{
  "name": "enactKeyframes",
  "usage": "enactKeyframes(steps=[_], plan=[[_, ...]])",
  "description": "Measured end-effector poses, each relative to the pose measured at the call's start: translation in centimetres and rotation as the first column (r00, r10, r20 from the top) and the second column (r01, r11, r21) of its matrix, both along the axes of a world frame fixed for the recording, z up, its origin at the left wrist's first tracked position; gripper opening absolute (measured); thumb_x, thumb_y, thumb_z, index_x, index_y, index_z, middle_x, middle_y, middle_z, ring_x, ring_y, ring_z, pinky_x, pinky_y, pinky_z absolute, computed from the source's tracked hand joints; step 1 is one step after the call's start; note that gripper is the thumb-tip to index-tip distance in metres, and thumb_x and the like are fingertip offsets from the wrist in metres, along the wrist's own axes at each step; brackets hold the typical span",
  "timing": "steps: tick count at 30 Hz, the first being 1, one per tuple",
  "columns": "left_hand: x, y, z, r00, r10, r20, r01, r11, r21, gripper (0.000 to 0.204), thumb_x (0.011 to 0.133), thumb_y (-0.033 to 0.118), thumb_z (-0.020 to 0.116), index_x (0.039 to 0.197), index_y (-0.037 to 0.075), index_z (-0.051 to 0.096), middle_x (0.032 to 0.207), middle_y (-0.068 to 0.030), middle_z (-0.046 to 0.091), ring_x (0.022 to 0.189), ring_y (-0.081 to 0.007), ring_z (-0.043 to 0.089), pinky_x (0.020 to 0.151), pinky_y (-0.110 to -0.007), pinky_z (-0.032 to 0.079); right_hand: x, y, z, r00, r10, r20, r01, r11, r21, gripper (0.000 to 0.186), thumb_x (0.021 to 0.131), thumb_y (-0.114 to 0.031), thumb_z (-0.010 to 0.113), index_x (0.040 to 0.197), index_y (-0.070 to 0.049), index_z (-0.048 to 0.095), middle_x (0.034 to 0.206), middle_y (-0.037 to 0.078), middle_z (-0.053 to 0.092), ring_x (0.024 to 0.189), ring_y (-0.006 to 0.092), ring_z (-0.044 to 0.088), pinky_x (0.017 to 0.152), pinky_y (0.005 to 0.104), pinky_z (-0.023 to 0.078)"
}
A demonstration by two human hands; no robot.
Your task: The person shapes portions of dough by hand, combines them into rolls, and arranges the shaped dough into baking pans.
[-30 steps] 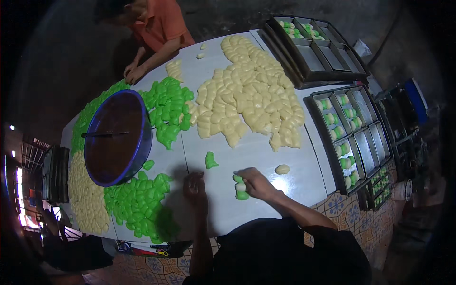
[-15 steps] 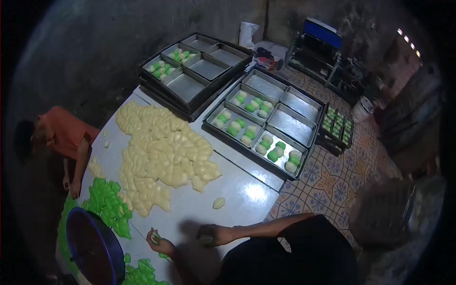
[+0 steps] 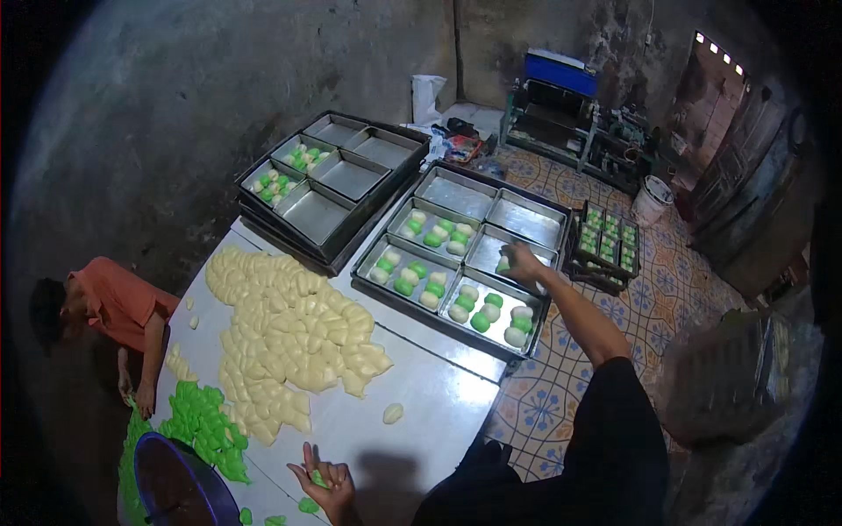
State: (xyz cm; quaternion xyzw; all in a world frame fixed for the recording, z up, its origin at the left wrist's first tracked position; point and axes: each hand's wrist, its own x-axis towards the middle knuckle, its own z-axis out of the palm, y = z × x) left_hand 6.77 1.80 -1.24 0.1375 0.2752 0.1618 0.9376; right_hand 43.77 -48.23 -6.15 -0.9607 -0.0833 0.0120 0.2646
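My right hand [image 3: 525, 266] reaches over a metal pan [image 3: 481, 259] in the right-hand tray set, its fingers closed round a green dough ball [image 3: 503, 263]. Low over the table, my left hand [image 3: 331, 498] is palm up, index finger and thumb apart and the other fingers curled around a small piece of green dough [image 3: 319, 479]. Neighbouring pans hold short rows of green and white dough balls [image 3: 491, 309]. A lone cream dough piece [image 3: 393, 413] lies on the table beyond my left hand.
A large spread of cream dough pieces [image 3: 298, 324] covers the table's left, with green dough [image 3: 203, 430] and a dark basin [image 3: 184, 482] nearer. Another tray set [image 3: 311, 215] stands behind. At far left is a person in an orange shirt [image 3: 123, 302]. Filled trays [image 3: 605, 241] sit low at right.
My right hand has moved from above the table beside my left hand out to the pan, carrying green dough. My left hand's index finger has straightened. The view has shifted.
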Motion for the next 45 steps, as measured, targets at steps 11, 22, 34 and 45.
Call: enactKeyframes(steps=[11,22,34,45], plan=[[-4.0,-3.5,-4.1,0.964,0.092,-0.25,-0.047,0.982,0.182,0.054,0.096,0.052,0.041,0.119,0.005,0.054,0.08,-0.0077,0.056,0.075,-0.0175,0.049,0.078,-0.031,0.045,-6.7,6.9,4.1,0.859,-0.127,0.495,0.018,0.976,0.219,0.046,0.084,-0.015,0.063,0.127,-0.005,0.049,0.129,0.019,0.047,0.114,0.0361,0.048,0.095,0.0426,0.041],[-1.6,-5.4,1.8,0.957,0.076,-0.279,0.285,-0.075,0.956,0.058,0.096,0.041,0.041,0.144,0.009,0.03,0.144,-0.0221,0.034,0.124,-0.0279,0.044,0.103,-0.039,0.036,-29.7,34.2,8.3,0.697,0.717,0.033,-0.417,0.367,0.832,0.029,0.079,0.002,0.061,0.108,-0.002,0.065,0.109,0.011,0.055,0.106,0.0252,0.053,0.09,0.034,0.044],[-8.2,-5.6,2.4,0.883,0.352,-0.311,0.04,0.604,0.796,0.017,0.086,0.003,0.065,0.103,0.0,0.066,0.103,-0.0047,0.064,0.087,-0.0079,0.058,0.073,-0.023,0.047,-32.7,40.4,10.0,0.555,0.819,0.146,-0.529,0.212,0.822,0.033,0.095,-0.03,0.05,0.108,-0.006,0.066,0.122,0.014,0.048,0.11,0.0261,0.045,0.092,0.0355,0.039],[-8.3,12.1,3.3,0.795,0.066,0.603,-0.303,0.905,0.3,0.083,0.09,0.063,0.04,0.135,-0.007,0.036,0.125,-0.0235,0.051,0.114,-0.0339,0.051,0.102,-0.047,0.036,-33.6,44.1,7.0,0.006,0.999,0.037,-0.14,-0.036,0.99,0.121,0.071,-0.057,0.074,0.15,-0.015,-0.008,0.147,0.015,0.019,0.131,0.0285,0.03,0.106,0.042,0.032]])
